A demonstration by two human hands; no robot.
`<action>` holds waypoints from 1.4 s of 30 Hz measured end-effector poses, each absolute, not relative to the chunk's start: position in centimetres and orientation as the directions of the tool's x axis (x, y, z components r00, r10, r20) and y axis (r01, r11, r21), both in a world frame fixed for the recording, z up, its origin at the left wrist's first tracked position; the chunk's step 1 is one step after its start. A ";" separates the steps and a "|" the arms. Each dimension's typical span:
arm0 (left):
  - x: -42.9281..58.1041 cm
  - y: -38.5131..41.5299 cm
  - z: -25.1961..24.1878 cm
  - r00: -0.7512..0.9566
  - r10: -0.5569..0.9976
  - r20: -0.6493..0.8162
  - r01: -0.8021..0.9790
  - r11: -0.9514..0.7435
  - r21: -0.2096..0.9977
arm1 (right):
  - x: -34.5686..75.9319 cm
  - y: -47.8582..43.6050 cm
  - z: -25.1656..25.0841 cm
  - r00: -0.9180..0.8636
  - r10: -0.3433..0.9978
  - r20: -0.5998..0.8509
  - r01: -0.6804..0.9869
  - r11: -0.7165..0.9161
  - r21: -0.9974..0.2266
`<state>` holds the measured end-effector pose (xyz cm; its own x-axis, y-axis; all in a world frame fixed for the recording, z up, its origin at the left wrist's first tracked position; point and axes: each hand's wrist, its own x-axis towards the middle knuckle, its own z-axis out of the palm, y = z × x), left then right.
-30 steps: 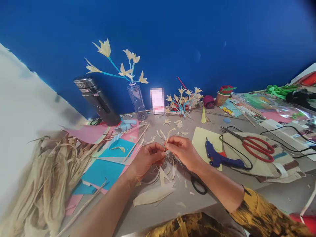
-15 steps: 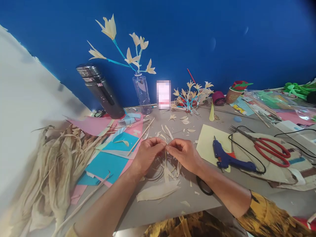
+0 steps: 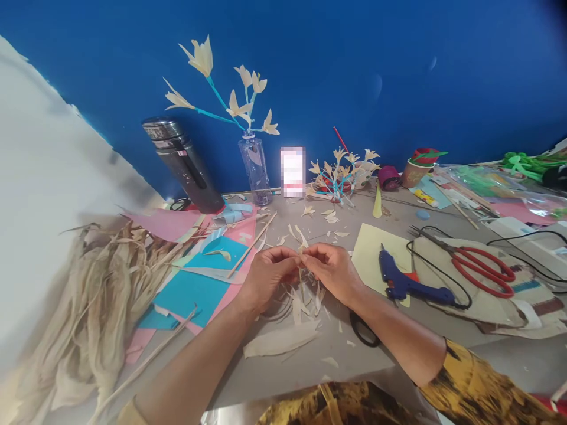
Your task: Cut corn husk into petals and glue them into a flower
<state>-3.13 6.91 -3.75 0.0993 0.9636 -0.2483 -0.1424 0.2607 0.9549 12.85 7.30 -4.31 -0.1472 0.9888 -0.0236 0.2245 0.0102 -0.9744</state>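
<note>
My left hand (image 3: 270,277) is closed in a pinch just left of the table's middle. Its fingertips meet those of my right hand (image 3: 332,271), which pinches too. Between them they hold a thin stem (image 3: 301,282) with pale husk at its top; the gripped part is mostly hidden by the fingers. Below the hands lie a wide pale husk strip (image 3: 281,342) and small husk scraps (image 3: 305,304). A black ring-shaped handle (image 3: 365,330) lies beneath my right forearm.
Dried husks (image 3: 97,307) and blue paper (image 3: 190,298) lie left. Husk flowers (image 3: 239,109) stand in a clear bottle (image 3: 254,171) beside a dark flask (image 3: 186,165). Rightward are a blue glue gun (image 3: 407,286), red-handled scissors (image 3: 482,268) and smaller flowers (image 3: 341,174).
Both hands stay pinched together over the table, with the fingertips slightly shifted and the stem's lower end moved a little. The whole view has tilted slightly.
</note>
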 end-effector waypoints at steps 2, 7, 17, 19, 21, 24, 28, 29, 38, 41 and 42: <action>-3.1 6.9 -4.1 0.055 0.975 -0.216 -0.122 0.222 0.967 | 12.8 7.3 -4.4 -0.154 0.988 -0.024 0.244 0.015 -0.970; -3.0 6.9 -4.3 0.050 0.975 -0.218 -0.140 0.223 0.965 | 12.8 7.2 -4.7 -0.164 0.985 0.049 0.293 0.096 -0.951; -2.7 6.3 -3.7 -0.002 0.996 -0.094 0.216 0.092 0.972 | 12.8 7.2 -5.1 -0.146 0.977 0.153 0.483 0.205 -0.851; -2.8 6.3 -3.8 -0.003 0.997 -0.079 0.303 0.076 0.950 | 12.8 7.2 -5.5 -0.151 0.975 0.163 0.504 0.218 -0.836; -2.9 6.3 -3.9 -0.008 0.999 -0.044 0.375 0.044 0.926 | 12.8 7.3 -5.7 -0.153 0.971 0.183 0.534 0.237 -0.812; -2.9 6.5 -4.2 0.002 1.000 -0.004 0.429 0.003 0.903 | 12.7 7.4 -5.7 -0.161 0.968 0.192 0.571 0.250 -0.782; -2.6 6.3 -4.2 0.037 0.998 0.045 0.367 -0.055 0.929 | 12.7 7.7 -5.7 -0.164 0.964 0.211 0.642 0.266 -0.719; -2.5 6.2 -3.8 0.071 0.996 0.050 0.300 -0.069 0.951 | 12.8 7.8 -5.8 -0.159 0.964 0.214 0.664 0.265 -0.700; -6.3 5.8 2.1 0.167 0.977 0.129 -0.575 -0.010 0.818 | 13.1 8.7 -5.7 -0.078 0.995 -0.060 0.075 -0.054 -0.996; -7.3 7.1 1.4 0.022 1.000 -0.001 -0.506 0.012 0.862 | 13.1 8.8 -5.4 -0.179 0.975 -0.132 -0.069 -0.146 -0.987; -7.3 7.4 0.9 0.015 0.999 -0.040 -0.476 0.042 0.878 | 13.1 8.8 -5.4 -0.211 0.966 -0.152 -0.137 -0.183 -0.974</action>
<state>-7.34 7.44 0.88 0.0153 0.9991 -0.0396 -0.4765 0.0421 0.8782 13.09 8.79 -5.38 -0.2114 0.9656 -0.1517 -0.1372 -0.1829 -0.9735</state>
